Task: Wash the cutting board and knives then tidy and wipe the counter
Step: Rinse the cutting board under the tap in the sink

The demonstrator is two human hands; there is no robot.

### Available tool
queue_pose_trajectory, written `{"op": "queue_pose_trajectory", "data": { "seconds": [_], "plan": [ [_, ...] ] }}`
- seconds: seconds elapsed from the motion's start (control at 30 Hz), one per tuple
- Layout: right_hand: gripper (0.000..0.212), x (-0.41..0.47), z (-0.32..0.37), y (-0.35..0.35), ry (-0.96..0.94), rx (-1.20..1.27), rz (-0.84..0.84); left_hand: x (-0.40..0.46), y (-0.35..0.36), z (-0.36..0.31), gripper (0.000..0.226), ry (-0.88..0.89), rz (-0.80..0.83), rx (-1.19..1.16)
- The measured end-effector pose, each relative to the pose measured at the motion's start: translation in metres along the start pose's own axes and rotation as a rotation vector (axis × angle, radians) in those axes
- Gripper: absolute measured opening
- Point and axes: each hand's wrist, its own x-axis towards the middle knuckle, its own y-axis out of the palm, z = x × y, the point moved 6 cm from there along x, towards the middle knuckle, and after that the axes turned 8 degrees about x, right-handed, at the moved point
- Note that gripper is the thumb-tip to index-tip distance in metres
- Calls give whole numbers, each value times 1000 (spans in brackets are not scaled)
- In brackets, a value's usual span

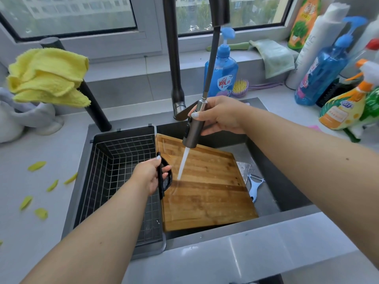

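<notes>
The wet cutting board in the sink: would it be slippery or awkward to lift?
Probably slippery: water runs over the cutting board. It looks stiff, solid wood, likely heavy for its size. The left hand grips its black handle, which should steady it.

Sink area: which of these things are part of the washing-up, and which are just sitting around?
In use:
- cutting board, left hand gripping its handle
- spray head, held by right hand
- knife blade and peeler in the sink
- peel scraps

Lying about:
- soap bottle
- yellow cloth
- wire basket
</notes>
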Motion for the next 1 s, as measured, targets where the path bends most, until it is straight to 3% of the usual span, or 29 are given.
{"op": "queue_pose_trajectory", "data": {
  "seconds": [0.2, 0.47, 0.7, 0.83, 1.0],
  "plan": [
    [32, -2, -1, -6, 27, -56, -6, 0, 1, -1, 26, -4, 6, 14],
    [24, -7, 2, -21, 48, -156, -72, 0, 0, 0, 29, 0, -5, 29],
    [34, 0, 1, -18, -2, -171, -152, 0, -1, 1, 29, 3, -6, 32],
    [32, 0, 0, -13, 4, -156, -108, 1, -1, 1, 29, 6, -8, 29],
    [25, -8, 9, -30, 18, -325, -140, 2, -1, 1, 28, 11, -12, 44]
  ]
}}
